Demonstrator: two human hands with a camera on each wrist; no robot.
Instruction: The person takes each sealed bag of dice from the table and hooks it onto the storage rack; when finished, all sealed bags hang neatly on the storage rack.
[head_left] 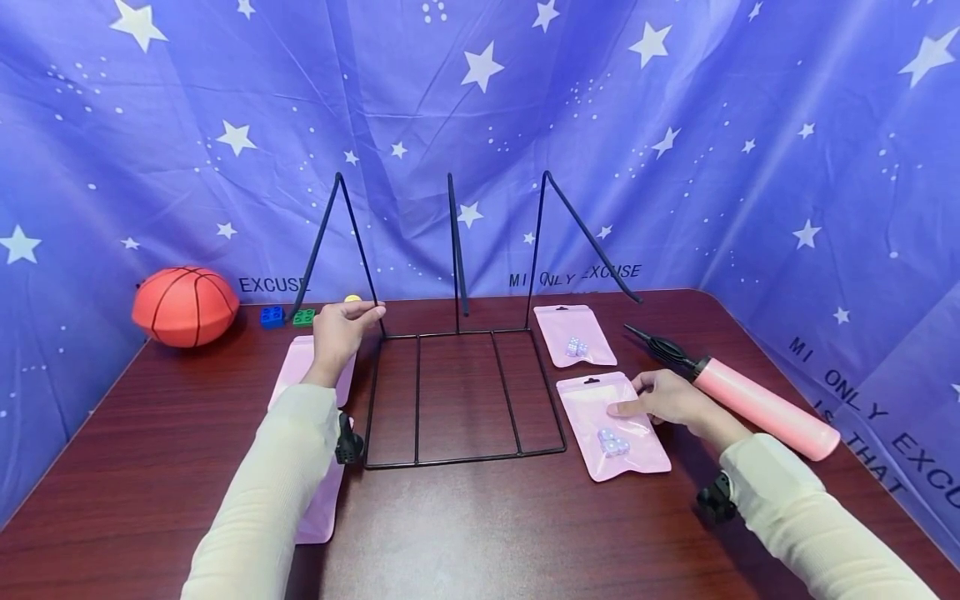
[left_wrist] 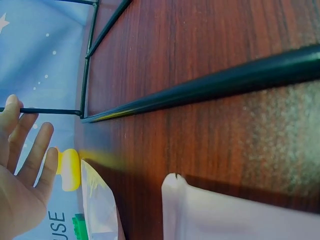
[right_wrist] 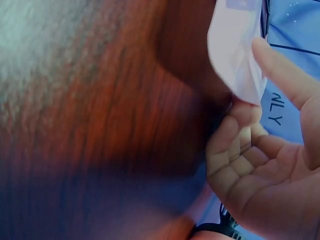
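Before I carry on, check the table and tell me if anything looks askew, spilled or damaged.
Nothing looks spilled. The ball, at the back left of the table, looks odd: wider than tall instead of evenly round. It may be soft, or the camera may stretch it.

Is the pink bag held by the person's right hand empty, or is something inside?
Not empty: the head view shows small, pale, dotted cubes like dice in the lower part of the pink bag.

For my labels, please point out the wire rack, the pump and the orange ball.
Wire rack [head_left: 457, 333]: head view, rear base bar.
Pump [head_left: 757, 404]: head view, pink barrel.
Orange ball [head_left: 176, 307]: head view, middle of its front.
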